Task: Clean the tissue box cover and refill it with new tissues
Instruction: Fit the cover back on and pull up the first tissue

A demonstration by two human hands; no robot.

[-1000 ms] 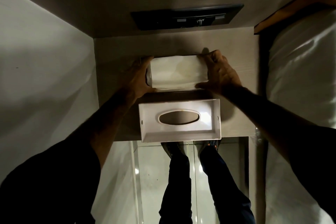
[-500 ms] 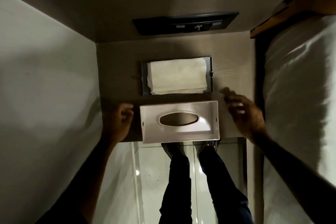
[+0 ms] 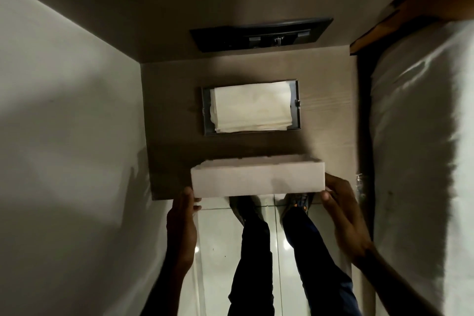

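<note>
The white tissue box cover [image 3: 257, 178] is tipped up at the near edge of the small wooden table [image 3: 166, 151], its long side wall facing me and the oval slot hidden. My left hand [image 3: 182, 223] grips its left end and my right hand [image 3: 343, 215] grips its right end. Farther back on the table lies the dark base tray [image 3: 297, 108] with a stack of white tissues [image 3: 251, 109] resting on it, untouched by either hand.
A dark switch panel [image 3: 260, 33] is on the wall behind the table. A white wall [image 3: 64, 123] closes the left side, and a bed with a white cover [image 3: 423, 149] runs along the right. My legs [image 3: 256, 251] stand on glossy floor tiles below.
Both hands left the tissue stack on the tray, drew back to the cover, and took hold of its ends. The cover has tipped up from lying flat with its slot showing.
</note>
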